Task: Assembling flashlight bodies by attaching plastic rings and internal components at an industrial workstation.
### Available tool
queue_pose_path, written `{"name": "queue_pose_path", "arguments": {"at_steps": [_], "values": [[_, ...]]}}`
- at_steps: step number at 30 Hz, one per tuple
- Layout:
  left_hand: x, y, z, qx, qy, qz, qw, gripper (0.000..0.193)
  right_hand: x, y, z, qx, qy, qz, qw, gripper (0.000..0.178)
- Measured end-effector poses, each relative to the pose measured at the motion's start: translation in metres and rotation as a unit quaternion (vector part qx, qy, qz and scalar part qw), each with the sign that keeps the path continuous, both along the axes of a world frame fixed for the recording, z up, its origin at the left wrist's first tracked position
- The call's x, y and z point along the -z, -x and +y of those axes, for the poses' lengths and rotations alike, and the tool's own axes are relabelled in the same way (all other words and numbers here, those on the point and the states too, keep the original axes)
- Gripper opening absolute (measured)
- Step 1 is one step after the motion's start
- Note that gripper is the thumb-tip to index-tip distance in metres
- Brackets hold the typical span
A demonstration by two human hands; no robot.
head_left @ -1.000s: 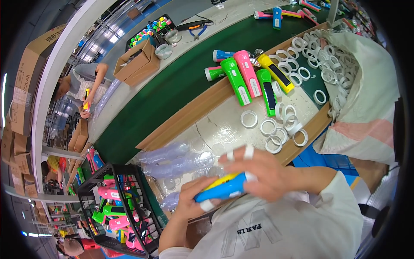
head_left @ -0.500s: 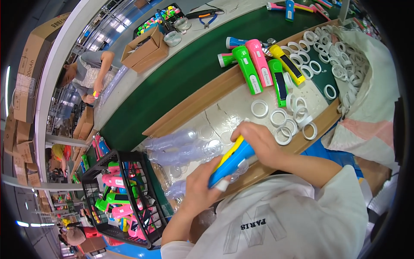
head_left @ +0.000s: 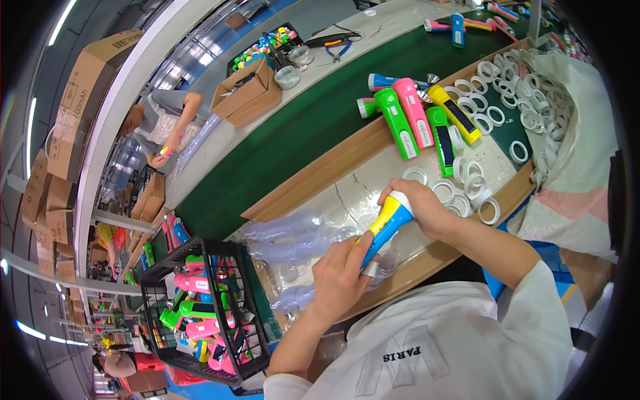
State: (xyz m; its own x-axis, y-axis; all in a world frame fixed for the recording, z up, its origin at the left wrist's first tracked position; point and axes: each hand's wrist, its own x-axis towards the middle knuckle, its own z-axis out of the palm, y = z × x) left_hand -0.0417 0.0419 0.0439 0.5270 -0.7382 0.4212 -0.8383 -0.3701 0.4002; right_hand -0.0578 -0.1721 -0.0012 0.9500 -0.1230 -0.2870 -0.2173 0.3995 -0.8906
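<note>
Between my two hands is a blue and yellow flashlight (head_left: 392, 223), tilted up to the right. Its wide head carries a white ring (head_left: 402, 200). My right hand (head_left: 427, 208) closes around that ringed head, while the fingers of my left hand (head_left: 341, 275) wrap the narrow handle end. Under the handle, clear plastic pieces (head_left: 385, 265) partly show. Loose white rings (head_left: 474, 183) lie just beyond my right hand. Past them rest several flashlights, among them a green one (head_left: 398, 123), a pink one (head_left: 414, 112) and a yellow one (head_left: 455, 115).
Clear plastic sleeves (head_left: 287, 240) lie in a cardboard tray (head_left: 327, 170) left of my hands. A black crate (head_left: 212, 257) of colourful flashlights stands at left. A white sack (head_left: 579, 160) spills rings at right. Across the green belt (head_left: 267, 160), another person (head_left: 167, 113) works near an open carton (head_left: 250, 93).
The flashlight has been turned, so its white-ringed head now points up right in my right hand. My left hand has shifted to the handle. The whole view has swung slightly.
</note>
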Motion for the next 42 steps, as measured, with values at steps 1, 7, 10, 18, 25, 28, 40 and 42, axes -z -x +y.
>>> {"name": "queue_pose_path", "arguments": {"at_steps": [1,7,10,18,25,28,40,42], "values": [[0.005,-0.003,0.003,-0.009,0.001,-0.022,1.000,0.046,-0.007,0.000,0.002,-0.005,-0.001,-0.001,1.000,0.040],[-0.003,-0.001,0.023,0.065,0.134,0.572,0.807,0.047,-0.056,0.035,0.005,-0.061,0.395,-0.380,0.834,0.040],[-0.007,-0.005,0.009,0.050,0.014,0.095,0.994,0.055,-0.034,0.020,0.010,0.028,0.127,-0.096,0.987,0.034],[0.009,-0.015,0.026,0.109,0.109,0.528,0.835,0.051,-0.068,0.028,0.006,-0.084,0.433,-0.352,0.826,0.044],[0.035,-0.015,0.004,0.050,0.060,0.009,0.997,0.060,-0.029,0.010,-0.006,-0.025,0.042,0.042,0.998,0.045],[0.031,-0.015,0.013,0.054,0.154,0.191,0.968,0.049,-0.051,0.022,0.011,-0.031,0.265,-0.167,0.949,0.057],[0.020,-0.034,0.024,0.064,0.173,0.550,0.814,0.055,-0.054,-0.001,0.023,0.001,0.313,-0.212,0.926,0.049],[0.009,-0.034,0.029,0.158,0.156,0.543,0.810,0.055,-0.084,0.025,0.016,-0.125,0.441,-0.334,0.824,0.053]]}}
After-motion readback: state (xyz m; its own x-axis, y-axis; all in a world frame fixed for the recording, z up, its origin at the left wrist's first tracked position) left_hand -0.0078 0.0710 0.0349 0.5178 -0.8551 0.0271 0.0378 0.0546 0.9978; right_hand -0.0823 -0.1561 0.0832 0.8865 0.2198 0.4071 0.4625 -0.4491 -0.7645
